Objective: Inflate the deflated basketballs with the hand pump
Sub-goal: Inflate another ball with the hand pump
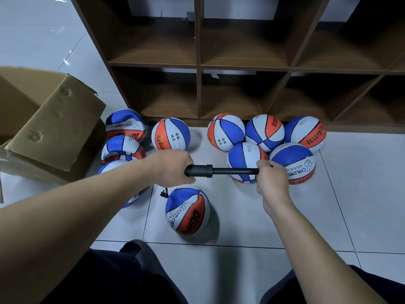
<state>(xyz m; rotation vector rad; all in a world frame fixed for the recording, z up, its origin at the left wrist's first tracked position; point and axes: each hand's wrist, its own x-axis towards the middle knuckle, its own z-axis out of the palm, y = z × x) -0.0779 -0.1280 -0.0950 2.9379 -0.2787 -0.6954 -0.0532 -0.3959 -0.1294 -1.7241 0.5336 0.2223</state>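
Roughly ten basketballs on the tiled floor: five round ones clustered right of centre, one round at centre, three flattened stacked at left by the cardboard box, interior hidden. One crumpled basketball low at centre, a black hose touching its upper left. Black hand pump held level above it, rod drawn out. Left hand curled round the barrel; right hand gripping the handle end, fingers closed. Brown shelf unit across the top, twelve-odd cubbies, nothing visible inside.
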